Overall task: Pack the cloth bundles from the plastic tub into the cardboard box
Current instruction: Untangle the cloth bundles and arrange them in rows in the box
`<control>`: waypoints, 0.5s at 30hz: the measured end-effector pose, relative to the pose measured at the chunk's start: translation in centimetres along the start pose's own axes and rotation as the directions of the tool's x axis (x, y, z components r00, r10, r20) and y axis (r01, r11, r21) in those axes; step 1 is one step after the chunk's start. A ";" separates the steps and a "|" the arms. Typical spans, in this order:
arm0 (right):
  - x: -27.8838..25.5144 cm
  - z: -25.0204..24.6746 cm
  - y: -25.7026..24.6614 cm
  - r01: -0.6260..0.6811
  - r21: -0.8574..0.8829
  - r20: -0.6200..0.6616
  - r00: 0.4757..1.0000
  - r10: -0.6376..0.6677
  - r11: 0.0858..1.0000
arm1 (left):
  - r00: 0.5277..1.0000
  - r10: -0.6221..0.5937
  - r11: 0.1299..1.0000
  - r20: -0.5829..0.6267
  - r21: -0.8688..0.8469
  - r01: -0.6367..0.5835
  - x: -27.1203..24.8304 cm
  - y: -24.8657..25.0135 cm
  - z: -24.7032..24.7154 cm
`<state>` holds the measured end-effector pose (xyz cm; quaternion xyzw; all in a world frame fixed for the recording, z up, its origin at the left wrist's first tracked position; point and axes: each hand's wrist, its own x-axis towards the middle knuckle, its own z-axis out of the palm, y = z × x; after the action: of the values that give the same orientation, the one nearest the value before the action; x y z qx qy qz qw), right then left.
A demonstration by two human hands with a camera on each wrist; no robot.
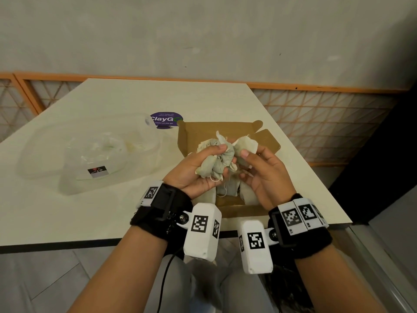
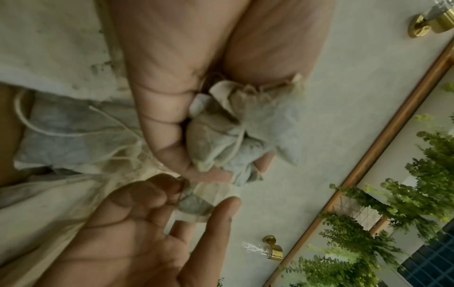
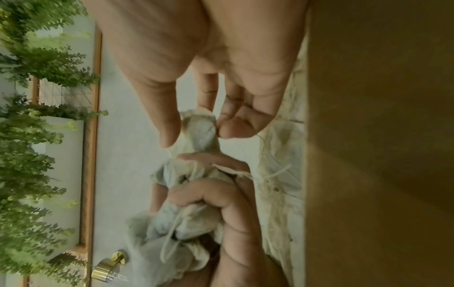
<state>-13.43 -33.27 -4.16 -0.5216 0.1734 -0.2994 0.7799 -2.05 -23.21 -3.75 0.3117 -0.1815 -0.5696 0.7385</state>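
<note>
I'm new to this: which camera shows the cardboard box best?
The head view: the whole open cardboard box on the table. The right wrist view shows only a brown wall; the left wrist view shows a brown sliver at the left edge.

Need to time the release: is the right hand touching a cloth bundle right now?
Touching. The right wrist view shows the right hand pinching one small cloth bundle between thumb and fingers, above the left hand's clump.

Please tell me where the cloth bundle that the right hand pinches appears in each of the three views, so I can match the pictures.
Head: the pinched cloth bundle is right of centre, above the cardboard box.
Left wrist: low centre, between the right hand fingers.
Right wrist: centre, at the fingertips.
Shared landmark: the left hand gripping a clump of bundles beside it, visible in all three views.
</note>
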 end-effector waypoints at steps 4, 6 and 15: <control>0.5 -0.4 -1.3 0.031 -0.259 -0.021 0.999 -0.038 0.965 | 1.000 0.006 1.000 0.006 -0.009 -0.006 0.0 0.0 -0.1; 1.0 -0.7 -2.3 0.112 -0.489 -0.014 0.991 -0.136 0.865 | 1.000 0.001 1.000 0.016 -0.011 -0.001 0.0 0.0 -0.2; 1.9 -1.0 -6.3 0.111 -0.952 0.160 0.974 0.157 0.286 | 0.992 0.126 0.886 0.001 -0.450 -0.112 0.2 0.9 -1.9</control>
<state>-14.37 -36.90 1.30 -0.9111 0.2368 -0.0642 0.3313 -0.18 -22.75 -4.62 0.1124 -0.0751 -0.5545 0.8211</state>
